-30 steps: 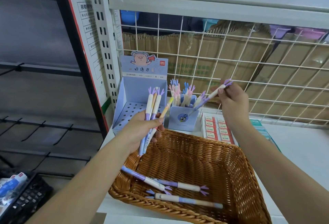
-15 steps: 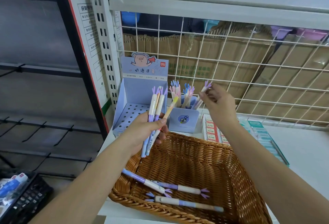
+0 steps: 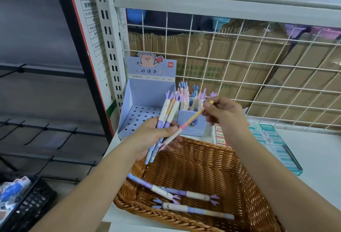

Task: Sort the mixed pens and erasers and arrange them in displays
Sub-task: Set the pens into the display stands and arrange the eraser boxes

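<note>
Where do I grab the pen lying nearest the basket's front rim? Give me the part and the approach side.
Pinch the nearest pen at mid-barrel, coming straight down from above. It lies flat and crosswise on the wicker basket floor, with the front wall close beside it. Its left end is a spiky claw.

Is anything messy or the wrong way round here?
Yes. The pink-orange pen, pinched by the right hand, slants across the bunch of pens in the left hand, claw end down while theirs point up. Three loose pens lie scattered in the basket.
</note>
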